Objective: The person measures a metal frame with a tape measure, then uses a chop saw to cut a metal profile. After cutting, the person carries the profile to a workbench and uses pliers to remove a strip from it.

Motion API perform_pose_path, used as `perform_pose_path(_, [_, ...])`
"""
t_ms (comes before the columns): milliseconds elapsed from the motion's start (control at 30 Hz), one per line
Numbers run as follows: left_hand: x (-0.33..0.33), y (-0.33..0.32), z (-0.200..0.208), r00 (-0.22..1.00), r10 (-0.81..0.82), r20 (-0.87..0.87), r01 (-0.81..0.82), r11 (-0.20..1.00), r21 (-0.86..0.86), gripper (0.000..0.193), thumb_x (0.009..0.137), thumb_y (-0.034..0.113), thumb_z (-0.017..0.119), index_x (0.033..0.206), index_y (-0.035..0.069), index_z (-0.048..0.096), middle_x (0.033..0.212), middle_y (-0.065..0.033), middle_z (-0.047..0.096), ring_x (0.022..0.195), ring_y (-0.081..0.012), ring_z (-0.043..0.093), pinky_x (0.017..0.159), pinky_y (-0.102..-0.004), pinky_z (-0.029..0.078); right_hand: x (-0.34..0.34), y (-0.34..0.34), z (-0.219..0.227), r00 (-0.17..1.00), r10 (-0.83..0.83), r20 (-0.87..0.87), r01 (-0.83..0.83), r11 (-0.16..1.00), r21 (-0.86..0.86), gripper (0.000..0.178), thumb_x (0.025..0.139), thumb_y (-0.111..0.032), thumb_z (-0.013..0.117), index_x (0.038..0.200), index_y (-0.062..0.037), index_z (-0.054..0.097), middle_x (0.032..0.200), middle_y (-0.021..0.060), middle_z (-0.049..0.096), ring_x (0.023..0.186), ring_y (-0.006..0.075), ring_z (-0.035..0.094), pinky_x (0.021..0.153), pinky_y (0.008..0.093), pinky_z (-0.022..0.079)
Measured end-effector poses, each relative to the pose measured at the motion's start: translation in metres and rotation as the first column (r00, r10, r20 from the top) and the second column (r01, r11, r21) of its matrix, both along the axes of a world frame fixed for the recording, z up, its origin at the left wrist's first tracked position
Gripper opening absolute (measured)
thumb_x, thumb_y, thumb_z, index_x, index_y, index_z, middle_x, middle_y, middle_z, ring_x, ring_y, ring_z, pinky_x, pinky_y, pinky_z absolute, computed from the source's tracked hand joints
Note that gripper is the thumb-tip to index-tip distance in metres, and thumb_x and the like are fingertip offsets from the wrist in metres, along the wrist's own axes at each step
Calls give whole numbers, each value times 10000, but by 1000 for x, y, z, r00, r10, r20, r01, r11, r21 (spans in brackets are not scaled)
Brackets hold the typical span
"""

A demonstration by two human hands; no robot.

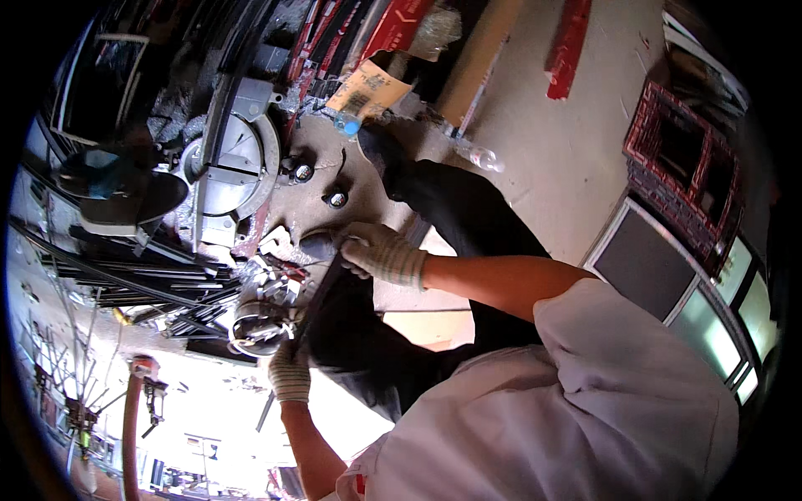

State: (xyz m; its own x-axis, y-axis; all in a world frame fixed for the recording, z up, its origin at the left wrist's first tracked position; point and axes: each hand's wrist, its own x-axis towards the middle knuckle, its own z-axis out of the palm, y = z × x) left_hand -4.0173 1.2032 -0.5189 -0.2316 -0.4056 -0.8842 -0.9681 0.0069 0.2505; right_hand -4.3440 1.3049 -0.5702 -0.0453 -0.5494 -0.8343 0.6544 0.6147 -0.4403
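- head view: dark narrow bar [318,296] at centre-left of the frame, slanting down-left in front of the black trousers [355,334].
- right hand [384,255], striped glove, near mid-frame: fingers curled on bar's upper part.
- left hand [289,376], striped glove, lower: clamped on bar's lower part; hands apart from each other.
- just left of the bar: jumble of small parts [280,280].
- upper left: round metal turntable [266,150].
- far left: pile of dark strips [167,288].
- upper right: red-patterned frame [703,160].
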Motion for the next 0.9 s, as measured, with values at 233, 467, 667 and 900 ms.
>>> perform_pose_path(233, [-79,25,156,971,-212,-115,205,976,-71,289,951,377,643,964,90,665,852,-176,709,816,-416,677,727,-495,520,-63,50,141,906,140,-399,-192,977,-92,283,1051,-283,473,1074,-39,615,754,28,617,702,101,635,629,263,532])
perform_pose_path(467, [-140,18,252,964,-193,-184,173,977,-121,324,952,373,645,913,51,654,836,-173,698,799,-369,680,717,-463,506,-108,57,249,937,-172,-304,169,985,-36,301,1023,-273,469,960,-34,640,670,34,587,580,142,591,563,314,513])
perform_pose_path(667, [-131,2,278,907,-363,-213,345,931,-118,387,976,425,604,969,40,639,875,-218,681,813,-456,638,699,-493,496,-94,86,310,844,-454,-285,420,891,-174,301,1040,-283,461,942,-66,645,728,9,629,621,98,564,556,263,471])
perform_pose_path(900, [-122,0,327,733,-569,-373,509,822,-254,379,1023,375,544,950,10,616,775,-187,633,674,-347,537,653,-453,465,-23,131,361,643,-662,-385,572,749,-333,386,1058,-379,494,965,-45,663,835,26,641,793,106,570,776,282,472])
